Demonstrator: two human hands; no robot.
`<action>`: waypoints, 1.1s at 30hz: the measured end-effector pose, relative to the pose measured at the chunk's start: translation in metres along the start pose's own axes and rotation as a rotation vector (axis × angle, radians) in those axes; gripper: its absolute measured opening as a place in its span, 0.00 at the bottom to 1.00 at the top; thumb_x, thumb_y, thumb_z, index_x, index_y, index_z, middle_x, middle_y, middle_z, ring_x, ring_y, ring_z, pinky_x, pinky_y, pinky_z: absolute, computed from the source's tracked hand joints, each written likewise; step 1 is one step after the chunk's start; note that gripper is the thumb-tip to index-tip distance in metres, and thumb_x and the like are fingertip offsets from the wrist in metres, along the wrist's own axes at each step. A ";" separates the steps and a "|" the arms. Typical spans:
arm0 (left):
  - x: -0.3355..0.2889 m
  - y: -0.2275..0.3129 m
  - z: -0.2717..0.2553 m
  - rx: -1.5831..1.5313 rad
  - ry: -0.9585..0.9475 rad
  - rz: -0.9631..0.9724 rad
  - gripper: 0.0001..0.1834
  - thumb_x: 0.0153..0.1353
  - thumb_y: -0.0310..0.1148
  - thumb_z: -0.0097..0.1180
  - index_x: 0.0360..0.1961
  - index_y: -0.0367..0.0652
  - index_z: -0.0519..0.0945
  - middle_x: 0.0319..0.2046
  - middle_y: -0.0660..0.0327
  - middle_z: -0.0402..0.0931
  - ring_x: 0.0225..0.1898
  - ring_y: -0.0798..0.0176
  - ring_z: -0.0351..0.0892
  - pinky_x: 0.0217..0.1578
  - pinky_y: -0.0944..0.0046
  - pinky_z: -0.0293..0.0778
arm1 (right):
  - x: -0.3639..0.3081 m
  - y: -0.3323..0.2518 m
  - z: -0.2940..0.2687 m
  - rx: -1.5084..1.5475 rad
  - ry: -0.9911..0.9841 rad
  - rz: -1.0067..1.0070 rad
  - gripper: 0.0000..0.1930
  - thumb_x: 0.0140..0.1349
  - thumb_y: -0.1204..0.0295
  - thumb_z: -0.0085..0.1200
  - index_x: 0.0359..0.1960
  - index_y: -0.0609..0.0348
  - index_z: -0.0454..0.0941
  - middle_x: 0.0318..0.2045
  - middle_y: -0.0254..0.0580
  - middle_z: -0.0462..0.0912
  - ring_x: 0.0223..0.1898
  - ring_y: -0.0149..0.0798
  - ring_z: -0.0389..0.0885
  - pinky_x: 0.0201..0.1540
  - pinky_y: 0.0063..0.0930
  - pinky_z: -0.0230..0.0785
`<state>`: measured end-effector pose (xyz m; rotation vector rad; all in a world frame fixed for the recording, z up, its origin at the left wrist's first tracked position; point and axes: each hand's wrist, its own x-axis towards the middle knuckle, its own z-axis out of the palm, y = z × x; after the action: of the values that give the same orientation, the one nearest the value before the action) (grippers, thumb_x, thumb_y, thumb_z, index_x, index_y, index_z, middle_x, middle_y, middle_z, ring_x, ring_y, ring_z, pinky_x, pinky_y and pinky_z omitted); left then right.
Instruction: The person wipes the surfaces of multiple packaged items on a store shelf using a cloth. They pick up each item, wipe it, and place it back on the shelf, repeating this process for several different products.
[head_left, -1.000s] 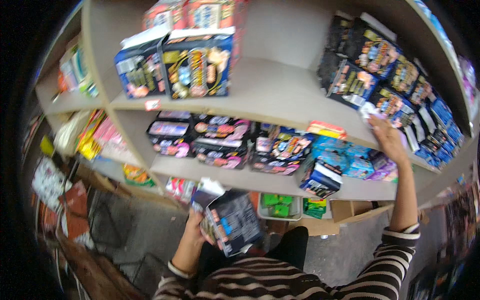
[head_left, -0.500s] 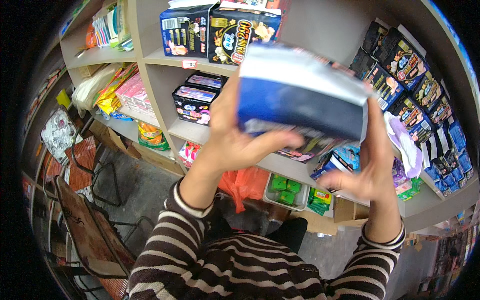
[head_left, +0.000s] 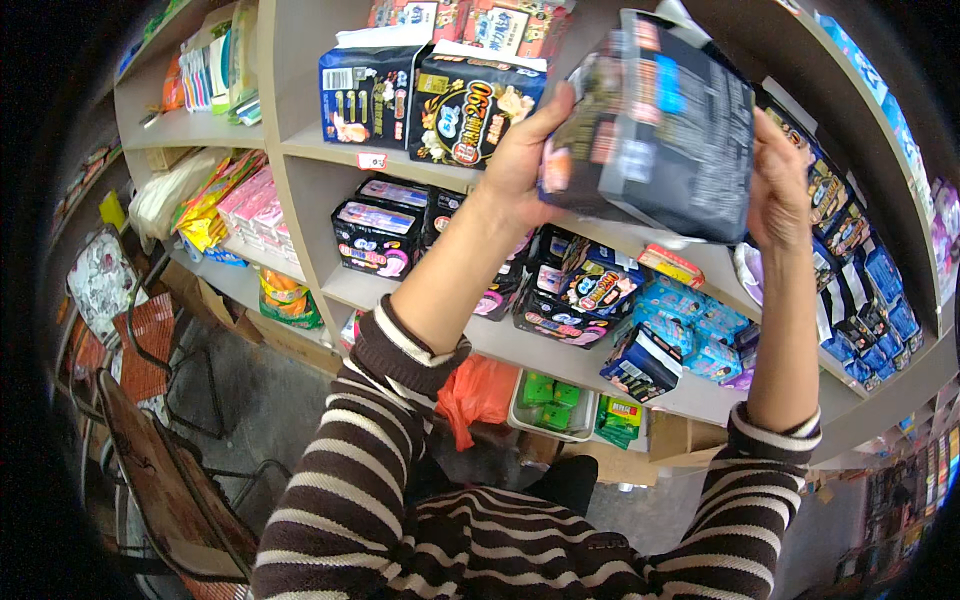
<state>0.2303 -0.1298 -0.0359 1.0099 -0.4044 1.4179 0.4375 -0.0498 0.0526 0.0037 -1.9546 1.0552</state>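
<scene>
A large dark pack of sanitary pads, blurred by motion, is held up in front of the shelves between my two hands. My left hand grips its left side, thumb up along the edge. On the opposite side, my right hand is closed against the pack, its fingers partly hidden behind it. Just left of my left hand, a similar black pack with a gold pattern stands upright on the upper shelf. Another dark blue pack stands beside it, and pink packs show behind them.
Below, the lower shelf carries black packs, light blue packs and a small red-yellow box. A white basket with green packets and an orange bag are underneath. A worn chair stands at left.
Both hands have moved up and farther away with the pack. It has turned, so a printed side now shows instead of the plain blue and white one.
</scene>
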 end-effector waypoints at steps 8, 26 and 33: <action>-0.007 -0.064 0.005 0.133 0.279 -0.195 0.29 0.64 0.55 0.32 0.43 0.38 0.71 0.25 0.47 0.75 0.19 0.52 0.77 0.14 0.55 0.77 | 0.014 0.037 0.017 0.367 -0.399 0.116 0.48 0.33 0.59 0.70 0.57 0.74 0.62 0.50 0.48 0.74 0.48 0.36 0.74 0.54 0.25 0.62; -0.046 -0.018 -0.019 2.453 -0.009 0.620 0.22 0.43 0.40 0.67 0.34 0.34 0.77 0.34 0.54 0.75 0.32 0.53 0.73 0.33 0.58 0.70 | 0.099 0.068 -0.038 -0.621 -0.076 0.223 0.26 0.34 0.64 0.71 0.33 0.73 0.80 0.26 0.48 0.82 0.26 0.33 0.80 0.30 0.25 0.72; -0.050 -0.020 -0.028 2.445 -0.098 0.462 0.21 0.44 0.43 0.63 0.34 0.37 0.78 0.36 0.57 0.75 0.33 0.55 0.72 0.35 0.59 0.69 | 0.145 0.153 -0.015 -0.699 -0.075 0.299 0.28 0.29 0.64 0.72 0.35 0.69 0.81 0.32 0.50 0.83 0.34 0.41 0.81 0.42 0.29 0.70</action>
<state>0.2312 -0.1364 -0.0956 2.8777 1.6794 1.8310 0.3023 0.1121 0.0557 -0.6560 -2.3456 0.5009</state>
